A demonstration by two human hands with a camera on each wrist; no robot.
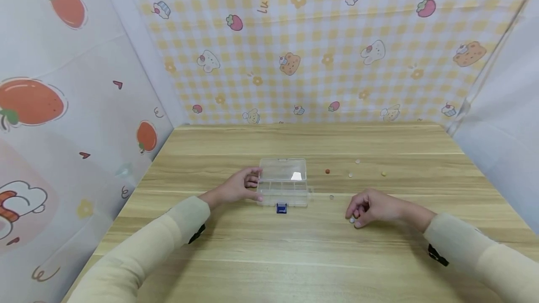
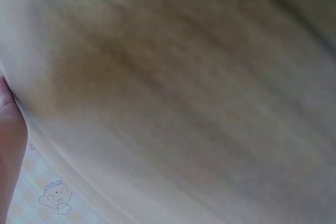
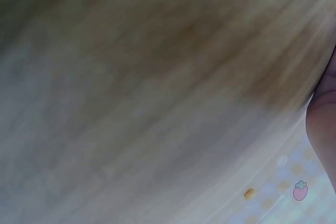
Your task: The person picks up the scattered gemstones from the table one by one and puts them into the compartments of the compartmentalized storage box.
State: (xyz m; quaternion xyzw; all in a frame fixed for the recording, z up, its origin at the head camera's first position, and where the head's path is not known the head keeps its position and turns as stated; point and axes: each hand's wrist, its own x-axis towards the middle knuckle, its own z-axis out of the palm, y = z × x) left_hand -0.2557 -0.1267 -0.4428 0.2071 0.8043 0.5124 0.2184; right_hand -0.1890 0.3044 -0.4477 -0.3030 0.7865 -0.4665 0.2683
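Note:
A clear plastic compartment box (image 1: 282,198) with a blue latch (image 1: 281,208) lies on the table, its lid (image 1: 281,170) raised at the back. My left hand (image 1: 236,187) holds the box by its left side, thumb at the front corner and fingers beside the lid. To the right, my right hand (image 1: 375,208) pinches a small white bead-like piece (image 1: 352,220) between thumb and fingertips, low over the table. Only the edge of the left hand (image 2: 11,145) shows in the left wrist view, and only the edge of the right hand (image 3: 323,114) in the right wrist view.
Several small pieces lie scattered between and behind the hands: a reddish-brown one (image 1: 327,171), a yellow one (image 1: 383,174), and pale ones such as the whitish piece (image 1: 350,175) and the greyish piece (image 1: 331,197). Patterned cloth (image 1: 311,60) hangs behind the wooden table (image 1: 269,251).

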